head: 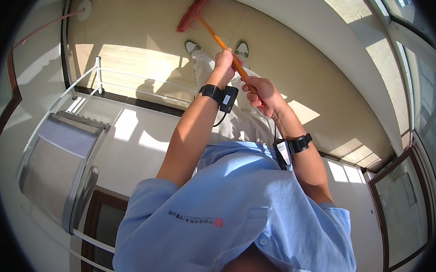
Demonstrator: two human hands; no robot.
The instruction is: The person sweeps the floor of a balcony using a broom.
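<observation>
Both my hands grip the orange handle of a broom. My left hand wraps around the handle nearer the head. Closer to my body, my right hand closes around the upper end of the handle. The broom's wide red bristled head rests on the beige floor, ahead and slightly left of my feet. A black device is strapped on each wrist.
A white metal rack stands at left, with a grey mesh-like item on it. A pink pole with a white disc leans at far left. A pale wall curves along the front, with windows at right and a brown-framed pane.
</observation>
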